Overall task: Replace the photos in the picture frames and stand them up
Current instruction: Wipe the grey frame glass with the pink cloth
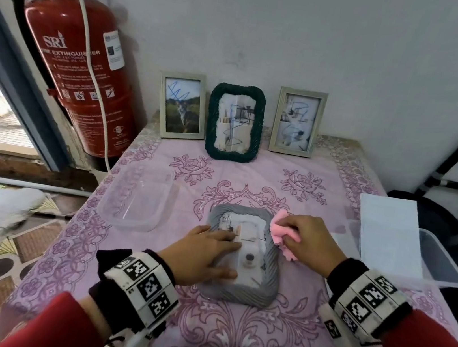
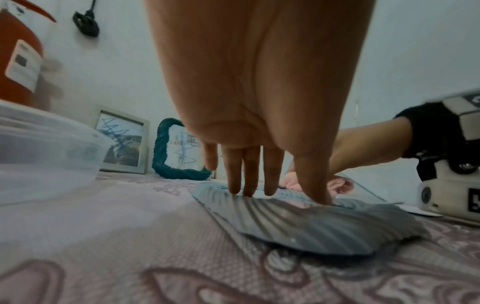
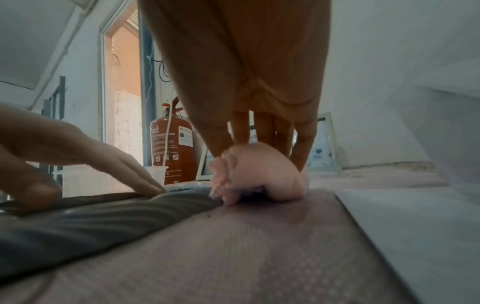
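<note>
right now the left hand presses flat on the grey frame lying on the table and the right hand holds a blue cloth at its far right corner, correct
Not quite: the cloth is pink, not blue, as the head view shows. The rest holds: the left hand presses flat on the grey frame lying on the table, and the right hand holds the cloth at its far right corner.

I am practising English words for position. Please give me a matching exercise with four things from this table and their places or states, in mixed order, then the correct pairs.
Things:
1. grey frame
2. dark green frame
3. pink cloth
4. clear plastic container

Places or states:
A. gripped by the right hand
B. lying flat under the left hand
C. standing between two silver frames
D. on the tablecloth, left of the grey frame

Pairs: 1-B, 2-C, 3-A, 4-D
</note>
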The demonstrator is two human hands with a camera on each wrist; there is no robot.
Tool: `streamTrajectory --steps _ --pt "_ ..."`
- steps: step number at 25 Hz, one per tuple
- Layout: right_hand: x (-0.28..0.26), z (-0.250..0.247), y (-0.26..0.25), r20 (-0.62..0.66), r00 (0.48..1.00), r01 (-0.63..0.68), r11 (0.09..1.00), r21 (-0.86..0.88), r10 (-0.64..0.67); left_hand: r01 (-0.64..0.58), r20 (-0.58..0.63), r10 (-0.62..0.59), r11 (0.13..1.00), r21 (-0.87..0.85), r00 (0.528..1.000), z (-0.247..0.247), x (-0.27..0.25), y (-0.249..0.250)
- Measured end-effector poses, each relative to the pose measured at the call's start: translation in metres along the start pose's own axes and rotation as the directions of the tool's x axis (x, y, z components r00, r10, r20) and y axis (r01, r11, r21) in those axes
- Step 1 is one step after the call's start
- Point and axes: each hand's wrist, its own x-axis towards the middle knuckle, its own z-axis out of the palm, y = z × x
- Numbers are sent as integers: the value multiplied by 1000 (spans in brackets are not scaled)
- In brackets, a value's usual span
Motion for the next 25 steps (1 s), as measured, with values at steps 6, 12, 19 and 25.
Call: streamTrajectory --steps 6,12,19,25 --pt "4 3 1 16 1000 -22 997 -71 23 -1 177 -7 999 48 984 3 4 5" --pt "4 3 0 25 1000 -14 997 -76 15 -1 243 -15 998 64 970 4 6 5" --pt "4 4 2 11 1000 3 996 -87 -2 31 203 -37 999 30 978 5 8 7" --pt "3 -3 -4 -111 994 -10 995 103 22 87 98 -77 991 -106 992 4 7 12"
